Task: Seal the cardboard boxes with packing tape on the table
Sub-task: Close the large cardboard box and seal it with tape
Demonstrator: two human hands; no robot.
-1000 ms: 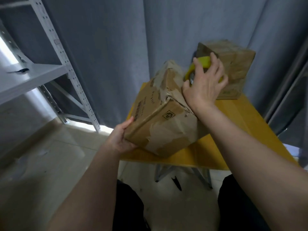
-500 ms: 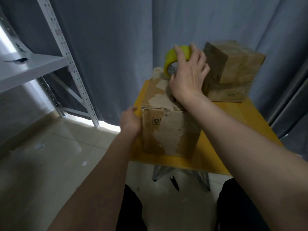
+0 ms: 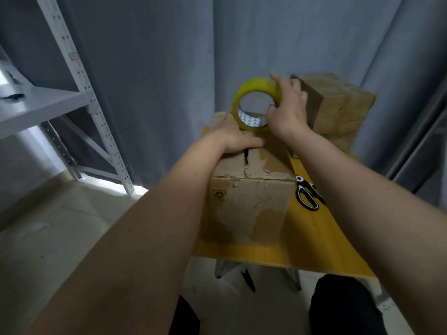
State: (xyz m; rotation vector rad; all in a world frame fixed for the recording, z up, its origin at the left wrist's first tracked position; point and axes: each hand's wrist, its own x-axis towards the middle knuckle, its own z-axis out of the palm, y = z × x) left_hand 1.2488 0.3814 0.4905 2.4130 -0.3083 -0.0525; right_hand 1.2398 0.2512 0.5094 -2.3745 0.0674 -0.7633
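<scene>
Fig.: Start of a taping pass. Near cardboard box (image 3: 249, 204) stands upright on yellow desk (image 3: 312, 240), top flaps closed w/ seam showing. Right hand (image 3: 287, 110) grips tape roll (image 3: 254, 105) at box's far top edge; left hand (image 3: 234, 136) lies flat on the flaps beside it. Second box (image 3: 338, 105) behind; scissors (image 3: 307, 193) just beside near box. Next, prob.: anchor tape end, draw roll along seam toward viewer.
</scene>
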